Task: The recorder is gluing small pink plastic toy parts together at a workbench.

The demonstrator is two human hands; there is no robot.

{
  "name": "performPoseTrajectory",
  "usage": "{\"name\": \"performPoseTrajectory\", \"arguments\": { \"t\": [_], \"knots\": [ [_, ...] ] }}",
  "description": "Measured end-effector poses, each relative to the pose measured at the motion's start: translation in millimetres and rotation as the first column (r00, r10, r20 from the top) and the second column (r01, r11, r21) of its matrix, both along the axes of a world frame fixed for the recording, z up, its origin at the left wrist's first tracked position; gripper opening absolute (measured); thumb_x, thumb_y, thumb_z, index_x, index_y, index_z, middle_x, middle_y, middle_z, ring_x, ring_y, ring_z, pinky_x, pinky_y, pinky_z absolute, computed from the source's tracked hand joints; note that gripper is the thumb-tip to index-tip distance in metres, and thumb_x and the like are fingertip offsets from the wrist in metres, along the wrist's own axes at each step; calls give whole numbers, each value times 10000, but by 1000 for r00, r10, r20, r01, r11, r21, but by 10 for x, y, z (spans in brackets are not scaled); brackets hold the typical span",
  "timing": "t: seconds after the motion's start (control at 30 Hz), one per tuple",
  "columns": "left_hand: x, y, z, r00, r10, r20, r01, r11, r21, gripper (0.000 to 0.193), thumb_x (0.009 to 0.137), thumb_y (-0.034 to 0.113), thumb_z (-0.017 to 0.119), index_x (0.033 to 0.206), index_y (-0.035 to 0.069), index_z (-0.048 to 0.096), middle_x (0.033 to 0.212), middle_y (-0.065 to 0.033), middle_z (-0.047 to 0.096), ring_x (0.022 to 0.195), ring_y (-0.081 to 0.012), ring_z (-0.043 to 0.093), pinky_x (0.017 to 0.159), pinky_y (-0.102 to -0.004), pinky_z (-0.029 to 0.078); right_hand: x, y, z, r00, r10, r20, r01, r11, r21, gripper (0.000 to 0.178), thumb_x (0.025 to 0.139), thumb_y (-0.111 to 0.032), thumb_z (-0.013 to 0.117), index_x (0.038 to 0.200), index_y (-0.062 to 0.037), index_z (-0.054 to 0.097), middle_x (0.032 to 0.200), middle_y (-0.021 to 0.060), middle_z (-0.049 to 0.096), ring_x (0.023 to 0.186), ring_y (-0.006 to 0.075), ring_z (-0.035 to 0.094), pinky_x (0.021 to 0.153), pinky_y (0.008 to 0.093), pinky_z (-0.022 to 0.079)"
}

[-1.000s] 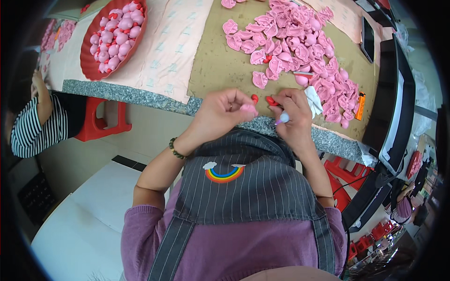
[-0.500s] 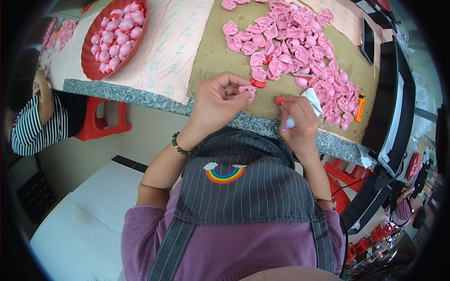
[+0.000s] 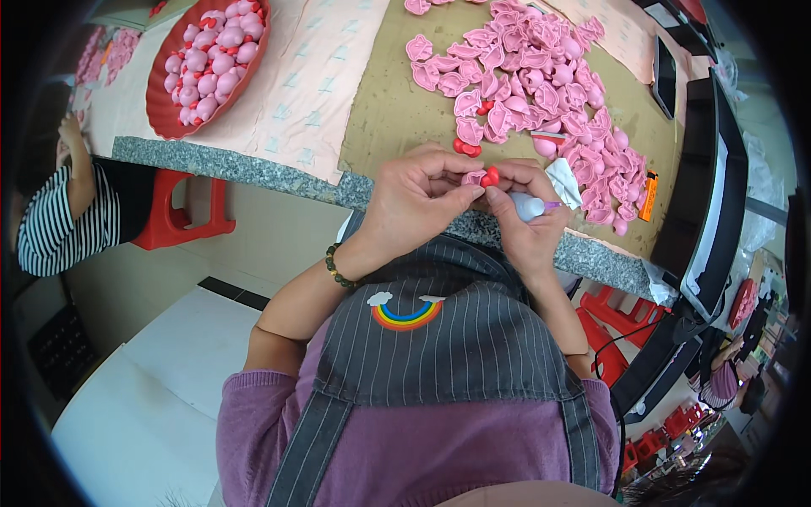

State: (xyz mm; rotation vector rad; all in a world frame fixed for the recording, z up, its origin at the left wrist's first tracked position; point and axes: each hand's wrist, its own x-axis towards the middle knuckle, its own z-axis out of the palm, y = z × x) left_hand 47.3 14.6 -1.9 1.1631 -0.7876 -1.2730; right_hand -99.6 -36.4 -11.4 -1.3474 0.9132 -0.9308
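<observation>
My left hand (image 3: 410, 196) pinches a small pink plastic piece (image 3: 473, 178) between thumb and fingers, just above the table's near edge. My right hand (image 3: 530, 241) presses a small red, bow-like plastic piece (image 3: 491, 176) against it with thumb and forefinger. Tucked in the same right hand is a small pale squeeze bottle (image 3: 527, 206) with a purple tip pointing right. Just beyond my fingers lie loose red pieces (image 3: 466, 149). Farther off spreads a big heap of pink moulded shells (image 3: 541, 80), with some rounded pink parts among them.
A red scalloped bowl (image 3: 156, 106) of pink and red parts stands at the left. Right of my hands are a crumpled white tissue (image 3: 563, 182) and an orange strip-like object (image 3: 648, 196). A phone (image 3: 664, 76) lies far right. Another person's striped sleeve (image 3: 49, 221) shows at left.
My right hand has moved left and brought the red piece up to the pink piece. My left hand has shifted slightly right. The bottle's tip has swung to point right.
</observation>
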Motion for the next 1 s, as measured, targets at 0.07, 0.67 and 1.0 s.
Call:
{"name": "performPoseTrajectory", "arguments": {
  "t": [0.07, 0.67, 1.0],
  "knots": [
    [3, 6, 10, 1000, -3, 13, 3, 1000, -11, 199, 798, -76, 588, 995, -62, 603, 976, -83, 583, 843, -114, 606, 724, -219, 515, -20, -23, -35, 996, 92, -11, -92, 988, -121, 231, 787, 71, 583, 1013, 52, 541, 941, 105, 567, 774, 123, 582, 673, 218, 491],
    [-92, 74, -142, 987, 57, -148, -60, 998, -19, 208, 777, -73, 606, 983, -55, 616, 917, -103, 631, 791, -130, 620, 710, -233, 516, -47, -118, 108, 972, 193, -136, -216, 959, -185, 232, 761, 91, 562, 990, 62, 588, 877, 118, 549, 650, 127, 575, 530, 209, 482],
    [-119, 33, -136, 992, 118, -48, -122, 987, -106, 186, 772, -70, 604, 957, -61, 619, 844, -109, 641, 733, -142, 622, 693, -250, 532, -16, -75, 136, 993, 111, -44, -111, 994, 11, 229, 771, 104, 548, 996, 65, 570, 804, 108, 580, 630, 135, 589, 515, 208, 480]
  ]
}}
